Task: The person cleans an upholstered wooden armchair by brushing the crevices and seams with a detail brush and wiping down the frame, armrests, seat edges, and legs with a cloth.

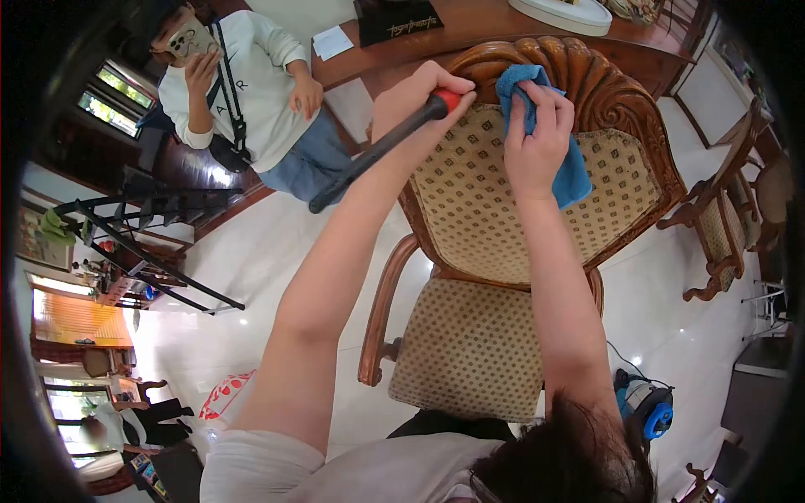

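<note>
A blue cloth is gripped in my right hand, which presses it against the carved top rail of a wooden armchair. Part of the cloth hangs down over the patterned backrest. My left hand is closed at the left side of the top rail, on a black-handled tool with a red part near my fingers. The tool's handle slants down to the left across my forearm. Its working end, if any, is hidden. Below the backrest is the chair's patterned seat.
A wooden desk stands behind the chair. At the left, a person in a white sweatshirt holds a phone, beside a black stepladder. More carved chairs stand at right, near a blue-and-black machine with a cord.
</note>
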`<act>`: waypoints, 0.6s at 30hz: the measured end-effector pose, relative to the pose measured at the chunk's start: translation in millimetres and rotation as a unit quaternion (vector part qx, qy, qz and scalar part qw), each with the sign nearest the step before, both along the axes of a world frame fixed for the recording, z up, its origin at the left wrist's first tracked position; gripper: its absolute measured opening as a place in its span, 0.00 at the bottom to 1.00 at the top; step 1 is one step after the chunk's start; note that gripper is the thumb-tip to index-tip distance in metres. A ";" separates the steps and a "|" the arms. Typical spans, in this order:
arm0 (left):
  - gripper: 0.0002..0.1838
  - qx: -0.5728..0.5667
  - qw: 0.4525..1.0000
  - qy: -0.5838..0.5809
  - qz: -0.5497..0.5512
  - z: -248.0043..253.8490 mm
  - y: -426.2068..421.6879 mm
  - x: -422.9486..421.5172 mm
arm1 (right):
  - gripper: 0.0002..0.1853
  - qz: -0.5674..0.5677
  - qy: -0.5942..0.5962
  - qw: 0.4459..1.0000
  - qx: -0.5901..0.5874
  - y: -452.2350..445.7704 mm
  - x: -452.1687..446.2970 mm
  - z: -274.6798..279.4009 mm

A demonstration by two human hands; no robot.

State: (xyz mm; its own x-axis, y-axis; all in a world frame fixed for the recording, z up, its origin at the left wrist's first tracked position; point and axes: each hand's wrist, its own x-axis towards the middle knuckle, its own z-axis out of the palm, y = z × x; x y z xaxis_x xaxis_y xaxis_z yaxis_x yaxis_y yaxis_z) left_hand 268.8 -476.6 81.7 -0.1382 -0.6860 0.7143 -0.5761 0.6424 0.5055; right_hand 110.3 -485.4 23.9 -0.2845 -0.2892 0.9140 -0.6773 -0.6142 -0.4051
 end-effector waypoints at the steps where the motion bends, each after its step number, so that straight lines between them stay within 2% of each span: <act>1: 0.09 -0.026 1.000 -0.006 -0.006 -4.2 -0.8 5.7 | 0.11 -0.001 -0.002 1.000 0.001 0.4 -1.2 -0.7; 6: 0.10 -0.074 0.996 -0.049 0.014 3.5 -3.3 -0.8 | 0.13 0.011 0.016 1.000 -0.008 0.4 -3.3 -0.2; 7: 0.10 -0.012 0.999 -0.038 0.031 13.8 1.0 -9.0 | 0.14 0.009 0.017 1.000 -0.006 -0.6 -4.0 -1.0; 12: 0.10 -0.030 0.998 -0.057 0.025 0.8 5.7 23.3 | 0.15 0.008 0.076 0.997 -0.004 5.7 -6.3 12.0; 14: 0.10 0.070 0.997 -0.003 0.037 -5.6 14.2 31.7 | 0.16 0.016 0.111 0.994 -0.002 2.4 2.2 23.7; 15: 0.11 0.073 0.994 0.068 0.038 -1.4 21.2 27.3 | 0.16 0.063 0.212 0.975 -0.015 -5.0 9.8 31.3; 16: 0.11 0.070 0.994 0.074 0.039 -4.8 23.0 27.6 | 0.16 0.108 0.312 0.944 -0.028 -10.8 14.6 36.7; 18: 0.12 0.093 0.977 0.190 0.017 -19.4 25.2 34.4 | 0.16 0.113 0.349 0.929 -0.043 -12.8 8.3 43.3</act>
State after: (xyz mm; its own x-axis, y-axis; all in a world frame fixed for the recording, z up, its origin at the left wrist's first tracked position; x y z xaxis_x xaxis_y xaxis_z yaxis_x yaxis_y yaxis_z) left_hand 303.2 -451.4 62.3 0.1376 -0.8080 0.5729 -0.3429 0.5038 0.7928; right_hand 118.6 -498.1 67.3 0.4454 -0.1859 0.8758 -0.6063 -0.7824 0.1423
